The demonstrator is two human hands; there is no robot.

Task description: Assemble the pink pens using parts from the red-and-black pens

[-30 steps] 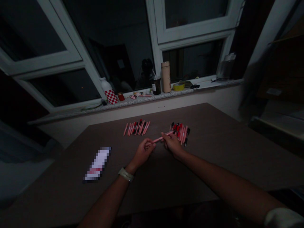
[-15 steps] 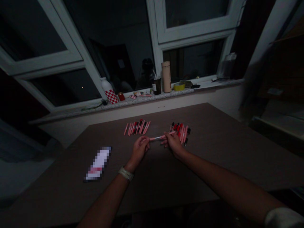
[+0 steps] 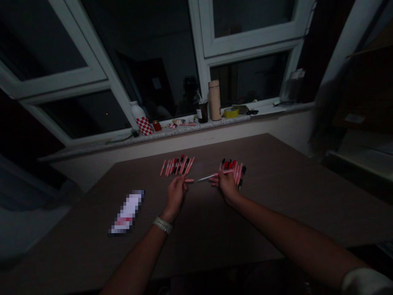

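Observation:
A short pink pen barrel piece (image 3: pixel 189 180) is pinched in my left hand (image 3: pixel 175 193), sticking out to the right. My right hand (image 3: pixel 227 186) grips the other part of the pen (image 3: pixel 217 174), whose thin pale refill (image 3: pixel 205 178) is exposed and points left. A small gap separates the refill's tip from the barrel piece. Behind my left hand lies a row of pink, red and black pens (image 3: pixel 177 165). Another group of pens (image 3: pixel 238 172) lies beside and partly behind my right hand.
A phone (image 3: pixel 127 213), blurred by pixels, lies left on the brown table (image 3: pixel 202 233). Along the windowsill stand a red-checked white bottle (image 3: pixel 143 121), a small red jar (image 3: pixel 156 125), a dark cup (image 3: pixel 202 112), a beige flask (image 3: pixel 215 100) and yellow tape (image 3: pixel 231 112).
The pen has come apart: my left hand has drawn the barrel piece left, baring the refill. My right hand has shifted slightly to the right with the other part.

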